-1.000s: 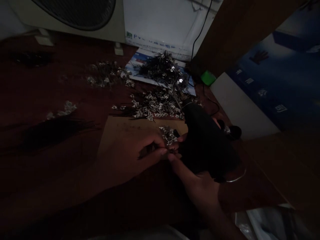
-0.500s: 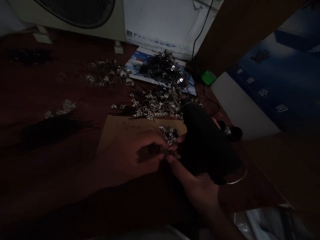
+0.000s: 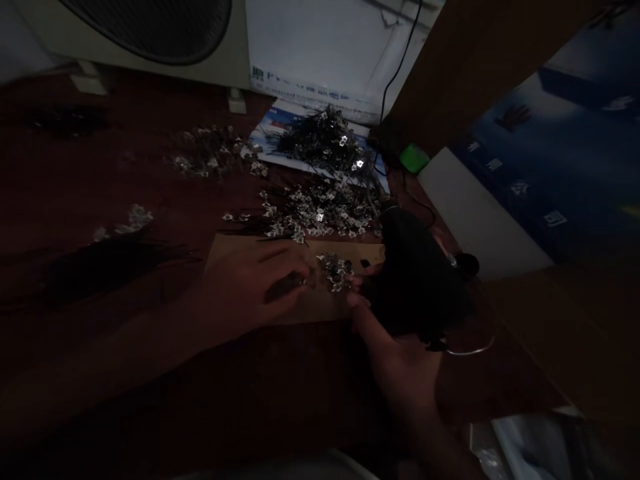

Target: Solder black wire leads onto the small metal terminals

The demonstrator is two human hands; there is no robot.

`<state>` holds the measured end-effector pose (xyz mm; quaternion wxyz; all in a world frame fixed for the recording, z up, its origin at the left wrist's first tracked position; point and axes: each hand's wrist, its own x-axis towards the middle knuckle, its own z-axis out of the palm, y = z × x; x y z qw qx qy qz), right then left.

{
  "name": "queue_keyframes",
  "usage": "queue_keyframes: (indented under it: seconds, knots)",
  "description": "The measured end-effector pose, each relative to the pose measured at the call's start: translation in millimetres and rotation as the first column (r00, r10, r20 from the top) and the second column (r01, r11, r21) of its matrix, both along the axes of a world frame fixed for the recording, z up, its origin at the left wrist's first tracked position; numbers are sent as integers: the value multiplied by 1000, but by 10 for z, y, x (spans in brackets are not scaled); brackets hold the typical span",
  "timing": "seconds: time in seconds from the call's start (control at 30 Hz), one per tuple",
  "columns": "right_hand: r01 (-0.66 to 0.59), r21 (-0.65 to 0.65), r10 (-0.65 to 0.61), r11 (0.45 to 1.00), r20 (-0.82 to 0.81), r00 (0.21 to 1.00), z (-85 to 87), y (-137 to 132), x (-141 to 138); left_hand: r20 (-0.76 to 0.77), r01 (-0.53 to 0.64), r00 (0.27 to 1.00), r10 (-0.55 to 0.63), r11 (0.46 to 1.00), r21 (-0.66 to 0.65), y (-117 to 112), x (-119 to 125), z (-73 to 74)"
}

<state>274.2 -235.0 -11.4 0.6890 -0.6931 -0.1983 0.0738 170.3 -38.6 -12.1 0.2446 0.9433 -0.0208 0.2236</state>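
Note:
My left hand (image 3: 253,290) rests over a cardboard sheet (image 3: 295,250), its fingers reaching toward a small heap of silver metal bits (image 3: 335,271). A dark patch lies across those fingers, too dim to tell whether it is held strands. My right hand (image 3: 403,373) is shut around a black handheld tool (image 3: 417,273), whose front end points up and away. Larger spreads of silver bits tangled with thin black bristles (image 3: 315,210) lie beyond the cardboard. A black bristle bundle (image 3: 105,270) lies at the left on the dark red tabletop (image 3: 150,380).
An off-white fan (image 3: 150,33) stands at the far edge, before a white printed sheet (image 3: 320,53). A black cable (image 3: 395,73) runs past a green object (image 3: 414,159). A brown panel (image 3: 475,67) and blue poster (image 3: 550,153) rise on the right.
My left hand has moved left, away from my right hand, and its pinch has loosened. The black tool has shifted slightly right, and more of the cardboard shows.

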Motion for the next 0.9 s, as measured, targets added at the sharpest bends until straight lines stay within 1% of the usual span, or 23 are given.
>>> queue_keyframes:
  seconds: [0.07,0.13,0.2,0.27,0.37,0.47,0.53,0.6,0.63,0.67,0.7,0.77,0.8,0.83,0.87,0.9]
  knots:
    - [61,10,-61,998,42,997,1,12,42,-9,-2,1000,3,999,44,66,14,-85]
    - [137,11,-138,990,87,987,11,5,80,-46,-9,999,11,999,42,123,29,-146]
    - [197,8,-197,980,112,974,21,-18,110,-107,-11,994,14,1000,24,168,40,-162]
    - [210,7,-209,978,110,972,25,-47,134,-180,0,984,1,1000,1,198,42,-131]
    - [167,31,-169,986,69,983,30,-88,170,-277,2,961,-10,1000,-31,212,27,-42]
    - [141,50,-144,989,54,988,65,-156,213,-308,3,951,-14,999,-39,193,7,29]
    - [147,31,-149,989,54,987,107,-255,243,-317,-25,948,14,999,-32,177,10,48]
    - [148,-60,-147,987,25,989,149,-412,268,-306,-56,951,46,998,-22,171,30,46]
    - [147,-160,-148,976,9,989,167,-512,277,-293,-53,955,45,998,-19,174,45,41]
    - [99,-271,-120,957,-61,991,181,-622,283,-279,-30,960,24,999,-16,180,60,35]
    - [32,-339,-104,940,-198,975,191,-740,288,-278,4,961,-7,1000,-14,188,73,28]
    - [27,-355,-113,934,-224,968,188,-993,305,-297,51,954,-52,999,-9,206,85,21]
    - [29,-385,-131,922,-240,962,172,-1123,321,-307,53,950,-52,999,-5,214,81,20]
    - [4,-409,-123,912,-266,956,144,-1249,344,-317,42,948,-40,999,1,220,73,21]
    - [1,-460,-152,888,-291,945,105,-1369,374,-319,24,947,-19,1000,10,225,62,24]
    - [47,-497,-201,866,-261,944,58,-1476,408,-319,5,948,1,1000,18,227,51,26]
